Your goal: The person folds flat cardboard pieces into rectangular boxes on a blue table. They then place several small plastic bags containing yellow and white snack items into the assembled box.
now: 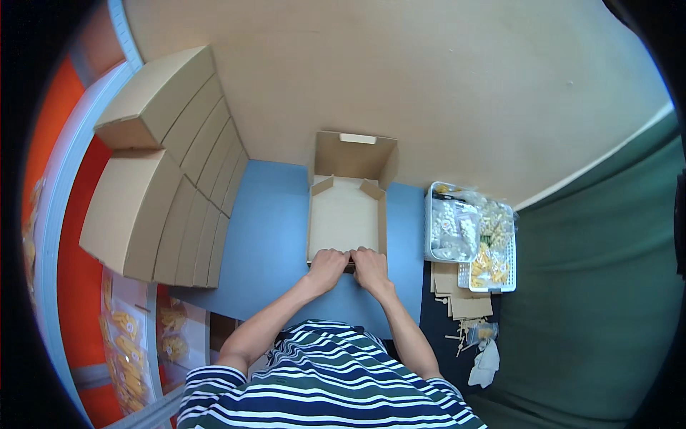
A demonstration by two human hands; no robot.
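Note:
An open cardboard box [346,214] sits on the blue-grey table [268,222], its lid raised upright at the far side with a pale slot in it. Inside, two corner flaps angle inward near the lid; the box holds nothing I can see. At its near wall, my left hand [329,267] has its fingers curled over the rim. Close beside it, almost touching, my right hand [370,268] grips the same wall with bent fingers. Both thumbs are partly hidden.
Closed cardboard boxes [171,164] are stacked at the left. To the right, white plastic baskets [514,268] hold bagged pasta-like goods, above cardboard scraps [468,307] and a white cloth [485,363]. A green curtain [593,286] hangs at right; a shelf with bags [128,350] stands lower left.

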